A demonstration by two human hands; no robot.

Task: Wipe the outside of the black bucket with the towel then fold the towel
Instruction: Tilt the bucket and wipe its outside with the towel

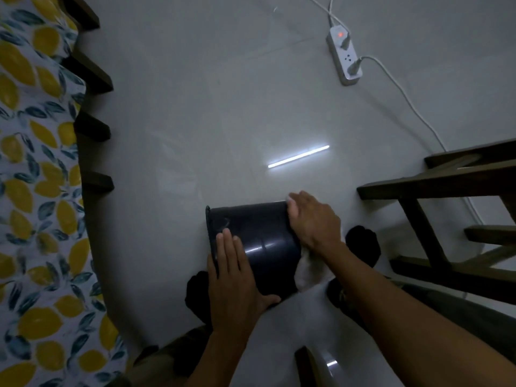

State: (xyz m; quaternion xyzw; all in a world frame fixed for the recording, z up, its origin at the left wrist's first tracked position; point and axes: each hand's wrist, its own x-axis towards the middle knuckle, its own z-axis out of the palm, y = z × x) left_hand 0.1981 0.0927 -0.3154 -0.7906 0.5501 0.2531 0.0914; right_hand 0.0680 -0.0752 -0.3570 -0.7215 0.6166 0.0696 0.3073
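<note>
The black bucket (pixel 259 236) lies on its side on the grey floor, its rim to the left and its base to the right. My left hand (pixel 231 275) rests flat on the bucket's wall near the rim, fingers stretched out. My right hand (pixel 312 219) presses the white towel (pixel 310 270) against the bucket's base end. Most of the towel is hidden under that hand and wrist; a crumpled part hangs out below it.
A lemon-print cloth (pixel 36 191) over dark wooden slats fills the left side. A dark wooden frame (pixel 435 219) stands at the right. A power strip (pixel 344 58) with plugged cables lies far back. My black-socked feet (pixel 363 241) flank the bucket.
</note>
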